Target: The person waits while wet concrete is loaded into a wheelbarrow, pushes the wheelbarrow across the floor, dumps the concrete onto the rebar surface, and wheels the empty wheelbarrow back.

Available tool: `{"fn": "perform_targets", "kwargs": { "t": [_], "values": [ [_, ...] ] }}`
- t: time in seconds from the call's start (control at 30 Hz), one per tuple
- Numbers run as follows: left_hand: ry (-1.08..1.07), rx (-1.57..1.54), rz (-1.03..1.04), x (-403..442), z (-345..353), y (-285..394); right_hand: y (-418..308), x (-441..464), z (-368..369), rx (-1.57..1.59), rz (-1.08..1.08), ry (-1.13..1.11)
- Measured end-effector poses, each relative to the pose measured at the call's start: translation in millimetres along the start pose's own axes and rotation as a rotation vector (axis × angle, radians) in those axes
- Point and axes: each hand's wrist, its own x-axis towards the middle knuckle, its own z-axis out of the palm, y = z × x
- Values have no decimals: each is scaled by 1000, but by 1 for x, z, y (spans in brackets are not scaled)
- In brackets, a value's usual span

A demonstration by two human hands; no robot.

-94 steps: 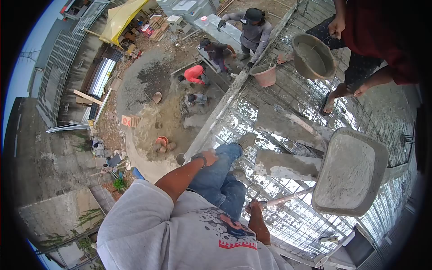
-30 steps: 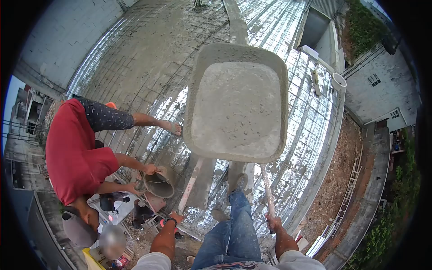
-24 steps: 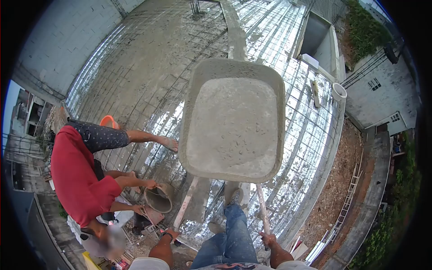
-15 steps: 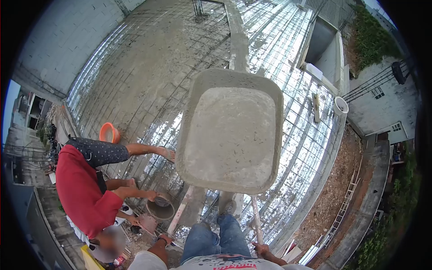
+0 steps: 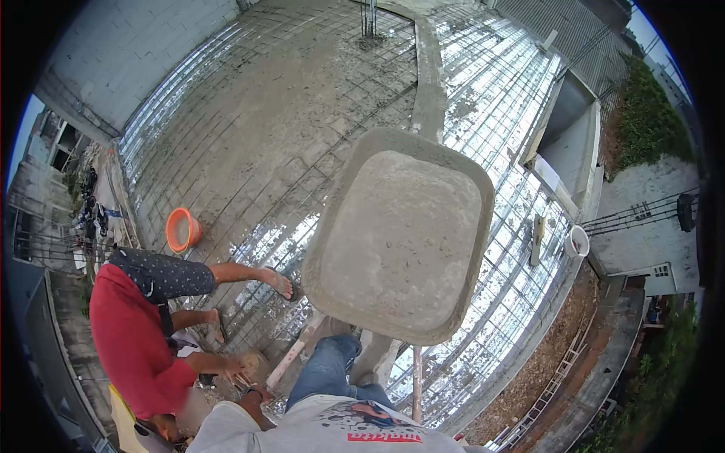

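A wheelbarrow (image 5: 321,226) stands in front of me, its tray caked grey and filled with wet concrete (image 5: 404,241). Low in the view, my left hand (image 5: 261,393) is closed around the end of the pinkish left handle (image 5: 293,353). The right handle (image 5: 417,385) runs down behind my shirt, which hides my right hand. Close by my left hand, a co-worker in a red shirt (image 5: 132,340) bends down with a hand (image 5: 236,370) at a concrete-smeared bucket (image 5: 257,365).
Reinforcing mesh (image 5: 498,234) covers the slab, with wet concrete (image 5: 272,98) spread at the left. An orange bucket (image 5: 180,230), a white bucket (image 5: 577,241) and a board (image 5: 537,240) lie around. An opening (image 5: 566,124) lies right, beside the slab edge (image 5: 555,298).
The wheelbarrow has turned slightly clockwise and my leg has stepped forward. My right hand has gone out of view. The co-worker's bucket has tipped over, and that person leans lower.
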Motion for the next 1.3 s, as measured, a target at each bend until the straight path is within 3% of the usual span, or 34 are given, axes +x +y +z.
{"fn": "perform_targets", "kwargs": {
  "t": [0.07, 0.27, 0.43, 0.53, 0.63, 0.73, 0.83, 0.9, 1.0, 1.3],
  "values": [
    [-34, 12, -37, -53, -61, 18, -34, 1, -9, 25, 3, 7],
    [-59, -36, -26, -42, -156, 37, -115, -2, -36, 136, 1, 19],
    [-45, -74, -38, -42, -242, 78, -133, 38, -64, 246, -102, 10],
    [-24, -81, -26, -35, -280, 109, -201, 44, -112, 246, 40, 32],
    [71, 98, 67, -31, -320, 142, -272, 46, -175, 264, 118, 48],
    [324, 38, 114, -31, -335, 187, -357, 26, -241, 320, 155, 65],
    [-10, -181, 18, -18, -381, 225, -446, -14, -299, 389, 161, 79],
    [-16, -153, 17, -29, -430, 252, -456, 35, -333, -38, 256, 5],
    [-12, -139, 18, -69, -515, 284, -462, 104, -370, 129, 181, 93],
    [-76, -215, 59, -78, -683, 428, -684, 128, -509, 93, 241, 116]
  ]
}}
